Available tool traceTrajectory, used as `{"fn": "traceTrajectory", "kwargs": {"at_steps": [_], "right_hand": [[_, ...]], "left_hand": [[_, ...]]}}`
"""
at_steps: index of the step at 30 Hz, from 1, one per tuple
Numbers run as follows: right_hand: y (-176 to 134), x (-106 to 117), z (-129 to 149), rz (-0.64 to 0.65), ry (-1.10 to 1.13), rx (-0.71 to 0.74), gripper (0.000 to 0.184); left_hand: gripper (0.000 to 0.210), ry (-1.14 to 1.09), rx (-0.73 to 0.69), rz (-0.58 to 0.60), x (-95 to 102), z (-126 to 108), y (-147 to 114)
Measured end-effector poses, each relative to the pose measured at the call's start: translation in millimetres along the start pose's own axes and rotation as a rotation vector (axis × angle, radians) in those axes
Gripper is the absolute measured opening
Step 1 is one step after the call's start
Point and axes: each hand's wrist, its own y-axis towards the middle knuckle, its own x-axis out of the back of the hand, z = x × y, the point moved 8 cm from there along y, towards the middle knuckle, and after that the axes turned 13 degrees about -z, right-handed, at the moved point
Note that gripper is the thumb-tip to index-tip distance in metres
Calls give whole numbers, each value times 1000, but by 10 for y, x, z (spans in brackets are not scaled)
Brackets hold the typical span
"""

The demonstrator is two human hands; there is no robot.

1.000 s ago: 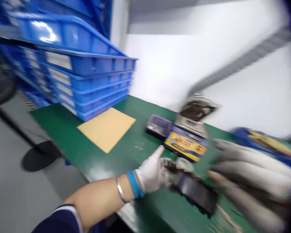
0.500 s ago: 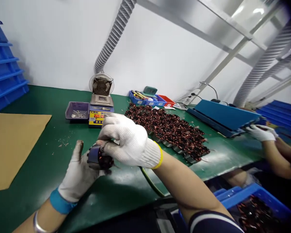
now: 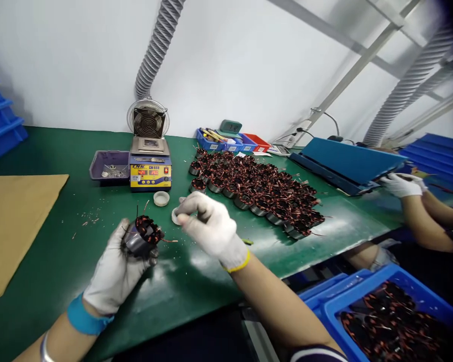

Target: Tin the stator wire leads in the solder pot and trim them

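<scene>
My left hand (image 3: 115, 271), in a soiled white glove, wraps its fingers round a motor stator (image 3: 139, 244) with a grey metal body. The copper-wound end of the stator faces up and to the right, and loose wire ends stick out. To its right my right hand (image 3: 207, 223), gloved in white with a yellow cuff, has its fingers curled and bare tips drawn together. Those tips are at a small round whitish dish (image 3: 175, 216), partly hidden behind them; what they pinch, if anything, does not show. A second small dish (image 3: 161, 199) stands nearby.
Behind stands a solder pot (image 3: 151, 176) with a fan, beside a purple tray (image 3: 109, 168). Many stators (image 3: 260, 188) cover the table's middle. Cardboard (image 3: 18, 226) lies left. A blue bin (image 3: 332, 311) of stators is lower right; a co-worker's gloved hands (image 3: 402, 185) are far right.
My right hand has left the stator and moved right to the small dish. My left hand still holds the stator, now more tilted upward. The camera view has shifted.
</scene>
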Motion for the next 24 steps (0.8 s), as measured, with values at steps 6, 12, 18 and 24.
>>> {"fn": "traceTrajectory", "kwargs": {"at_steps": [6, 12, 18, 24], "right_hand": [[-351, -154, 38, 152, -365, 204, 50], [-483, -216, -216, 181, -330, 25, 35], [-441, 118, -197, -137, -30, 19, 21], [-678, -82, -229, -80, -145, 67, 69]], "left_hand": [[38, -57, -12, -102, 48, -71, 13], [30, -111, 47, -207, 57, -82, -38], [31, -90, 38, -214, 99, -50, -108], [24, -61, -20, -27, 154, 42, -46]]}}
